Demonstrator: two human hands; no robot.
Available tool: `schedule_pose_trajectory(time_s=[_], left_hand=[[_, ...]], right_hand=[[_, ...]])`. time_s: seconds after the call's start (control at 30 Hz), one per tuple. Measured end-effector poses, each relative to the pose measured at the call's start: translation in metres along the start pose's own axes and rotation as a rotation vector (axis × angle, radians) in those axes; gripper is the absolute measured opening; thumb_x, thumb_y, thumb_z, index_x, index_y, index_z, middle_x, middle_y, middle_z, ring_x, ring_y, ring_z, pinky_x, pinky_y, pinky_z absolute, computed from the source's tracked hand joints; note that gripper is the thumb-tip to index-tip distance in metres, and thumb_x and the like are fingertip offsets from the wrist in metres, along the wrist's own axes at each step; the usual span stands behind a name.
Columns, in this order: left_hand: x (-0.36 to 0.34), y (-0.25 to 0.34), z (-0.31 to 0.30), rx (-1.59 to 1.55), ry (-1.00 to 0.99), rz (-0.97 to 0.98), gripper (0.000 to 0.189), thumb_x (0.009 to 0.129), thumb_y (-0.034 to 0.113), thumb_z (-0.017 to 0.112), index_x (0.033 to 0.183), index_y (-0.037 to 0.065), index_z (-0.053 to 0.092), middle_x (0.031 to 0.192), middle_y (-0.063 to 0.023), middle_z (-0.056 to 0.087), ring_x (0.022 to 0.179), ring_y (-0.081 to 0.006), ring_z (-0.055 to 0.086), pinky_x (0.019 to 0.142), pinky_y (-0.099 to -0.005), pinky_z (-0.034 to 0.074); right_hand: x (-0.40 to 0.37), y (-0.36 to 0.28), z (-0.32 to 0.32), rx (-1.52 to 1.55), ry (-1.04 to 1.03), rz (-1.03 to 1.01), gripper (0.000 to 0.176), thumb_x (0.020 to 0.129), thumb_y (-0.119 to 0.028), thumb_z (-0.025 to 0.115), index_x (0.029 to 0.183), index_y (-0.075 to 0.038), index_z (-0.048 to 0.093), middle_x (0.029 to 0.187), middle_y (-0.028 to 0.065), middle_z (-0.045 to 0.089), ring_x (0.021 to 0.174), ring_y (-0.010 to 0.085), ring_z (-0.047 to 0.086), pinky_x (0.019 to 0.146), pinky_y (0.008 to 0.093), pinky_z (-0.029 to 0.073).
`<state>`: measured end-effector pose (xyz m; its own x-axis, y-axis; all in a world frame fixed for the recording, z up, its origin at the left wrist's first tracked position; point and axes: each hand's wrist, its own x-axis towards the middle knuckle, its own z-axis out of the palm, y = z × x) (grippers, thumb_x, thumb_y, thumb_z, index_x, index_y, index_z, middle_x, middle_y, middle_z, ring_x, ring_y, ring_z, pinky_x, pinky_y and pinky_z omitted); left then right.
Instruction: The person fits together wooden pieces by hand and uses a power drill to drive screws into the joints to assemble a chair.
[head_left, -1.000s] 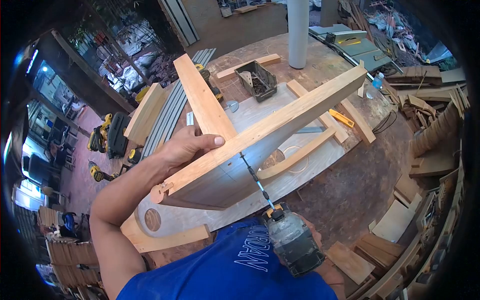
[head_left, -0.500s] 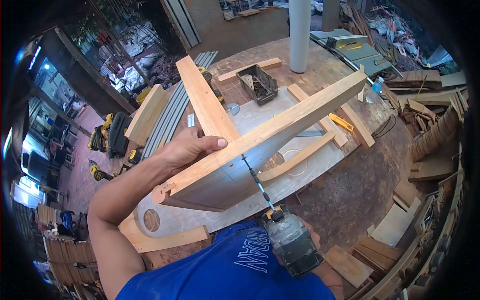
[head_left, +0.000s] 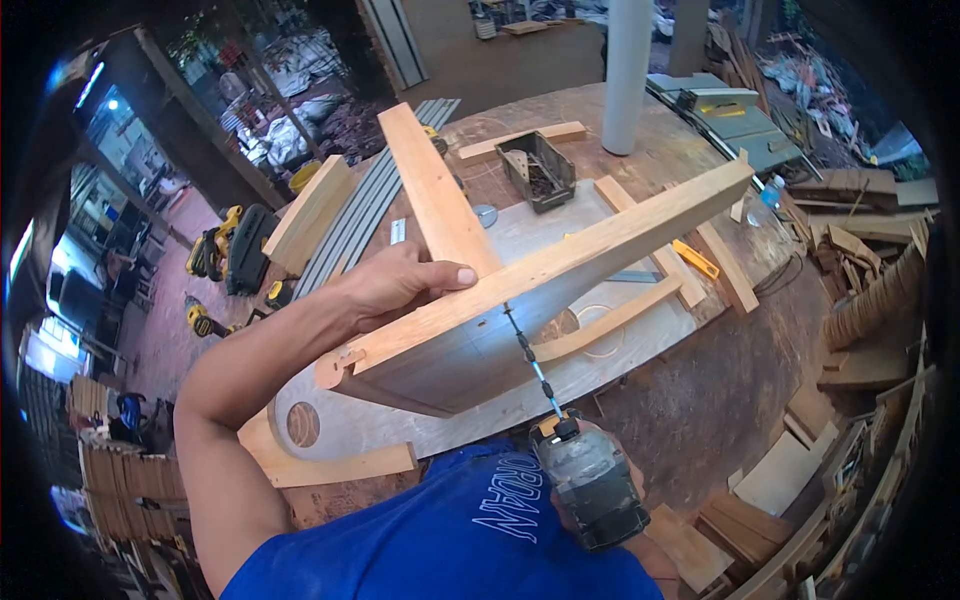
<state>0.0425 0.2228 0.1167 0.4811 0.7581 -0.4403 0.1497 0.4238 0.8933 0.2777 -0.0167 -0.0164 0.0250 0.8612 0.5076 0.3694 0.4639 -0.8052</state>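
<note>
My left hand (head_left: 405,285) grips the joint of two pale boards, thumb on top and most fingers hidden behind the wood. One is a long wooden beam (head_left: 610,240) standing on edge across my front; the other, a wooden board (head_left: 435,190), runs away from it at an angle. My right hand (head_left: 637,480), mostly hidden behind the tool, holds a cordless drill (head_left: 592,490). Its long bit (head_left: 530,355) reaches the beam's near face, which the drill light brightens. A small dark hole or mark lies left of the bit tip.
A metal box of screws (head_left: 538,175) stands on the worktable (head_left: 690,400), behind the beam. A yellow level (head_left: 696,260) and wood strips lie at right, near a water bottle (head_left: 765,205). Grey metal channels (head_left: 350,215) and power tools (head_left: 235,250) are at left. A white post (head_left: 627,80) rises behind.
The whole view has shifted a little, so the scene sits slightly farther right and lower. Both hands keep their holds, and the bit remains at the beam's face.
</note>
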Motion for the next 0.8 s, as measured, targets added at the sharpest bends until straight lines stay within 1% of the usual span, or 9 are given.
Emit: schedule_pose_trajectory(time_s=[0.07,0.23,0.3,0.37,0.43,0.5,0.6,0.77,0.8], left_hand=[[0.002,-0.001,-0.003,-0.01,-0.021,-0.004,0.068,0.085,0.016,0.083,0.136,-0.011,0.048,0.122,-0.021,0.066,0.106,-0.0241,0.07,0.092,-0.0324,0.059],[0.0,-0.002,-0.002,-0.007,0.005,-0.02,0.07,0.084,0.016,0.084,0.137,-0.011,0.047,0.122,-0.0206,0.066,0.104,-0.0239,0.07,0.089,-0.0325,0.06],[0.0,-0.001,-0.001,0.019,0.004,0.001,0.07,0.085,0.017,0.083,0.138,-0.01,0.046,0.122,-0.0201,0.066,0.104,-0.0234,0.071,0.088,-0.0321,0.06],[0.001,-0.003,0.0,0.023,-0.007,0.015,0.07,0.085,0.017,0.082,0.139,-0.008,0.046,0.122,-0.0195,0.066,0.103,-0.023,0.071,0.088,-0.032,0.06],[0.003,-0.006,-0.001,0.002,-0.017,0.025,0.07,0.086,0.017,0.082,0.14,-0.007,0.045,0.122,-0.0188,0.065,0.104,-0.0227,0.07,0.088,-0.0322,0.06],[0.005,-0.008,-0.003,0.009,-0.038,0.015,0.07,0.086,0.018,0.081,0.14,-0.007,0.045,0.122,-0.0185,0.065,0.104,-0.0228,0.07,0.09,-0.0333,0.06],[0.005,-0.008,-0.006,0.023,-0.05,-0.003,0.072,0.086,0.02,0.081,0.141,-0.007,0.043,0.123,-0.0186,0.064,0.106,-0.0231,0.07,0.091,-0.0344,0.06],[0.003,-0.008,-0.004,0.016,-0.039,-0.032,0.075,0.087,0.021,0.08,0.144,-0.008,0.041,0.125,-0.0198,0.063,0.107,-0.0235,0.069,0.091,-0.0342,0.06],[0.004,-0.009,-0.004,0.013,-0.041,-0.031,0.075,0.087,0.021,0.08,0.144,-0.008,0.04,0.125,-0.02,0.063,0.107,-0.0236,0.069,0.091,-0.0341,0.06]], right_hand=[[0.004,-0.004,0.0,0.073,0.021,0.04,0.06,0.084,-0.01,0.081,0.135,0.008,0.055,0.13,0.0201,0.067,0.11,0.0276,0.071,0.096,0.0367,0.058],[-0.001,-0.013,-0.006,-0.078,-0.084,0.143,0.06,0.085,-0.009,0.081,0.136,0.007,0.054,0.136,0.02,0.064,0.113,0.0254,0.07,0.098,0.0366,0.057],[-0.002,-0.008,-0.004,-0.04,-0.057,0.11,0.061,0.085,-0.009,0.082,0.137,0.007,0.054,0.134,0.0204,0.065,0.113,0.0251,0.07,0.097,0.0363,0.057],[-0.005,-0.005,-0.001,0.06,-0.04,0.179,0.064,0.083,-0.009,0.082,0.138,0.007,0.054,0.134,0.0209,0.065,0.113,0.0243,0.07,0.097,0.0371,0.058],[-0.007,-0.003,-0.001,0.097,-0.029,0.183,0.065,0.082,-0.01,0.083,0.137,0.008,0.054,0.131,0.0211,0.066,0.112,0.0246,0.07,0.096,0.0384,0.058],[-0.006,-0.001,-0.001,0.075,-0.028,0.118,0.066,0.08,-0.012,0.084,0.135,0.01,0.056,0.127,0.0211,0.069,0.11,0.0261,0.072,0.094,0.0401,0.059],[-0.027,0.023,-0.001,-0.041,-0.023,-0.06,0.062,0.08,-0.016,0.084,0.129,0.012,0.06,0.12,0.0201,0.072,0.104,0.0294,0.074,0.091,0.0423,0.06],[-0.028,0.02,-0.003,0.04,-0.019,0.045,0.054,0.082,-0.017,0.081,0.123,0.013,0.063,0.115,0.0209,0.073,0.099,0.0313,0.076,0.087,0.042,0.062],[-0.028,0.021,-0.003,0.019,-0.019,0.026,0.053,0.083,-0.016,0.081,0.123,0.013,0.063,0.116,0.0216,0.073,0.099,0.0311,0.076,0.086,0.042,0.062]])
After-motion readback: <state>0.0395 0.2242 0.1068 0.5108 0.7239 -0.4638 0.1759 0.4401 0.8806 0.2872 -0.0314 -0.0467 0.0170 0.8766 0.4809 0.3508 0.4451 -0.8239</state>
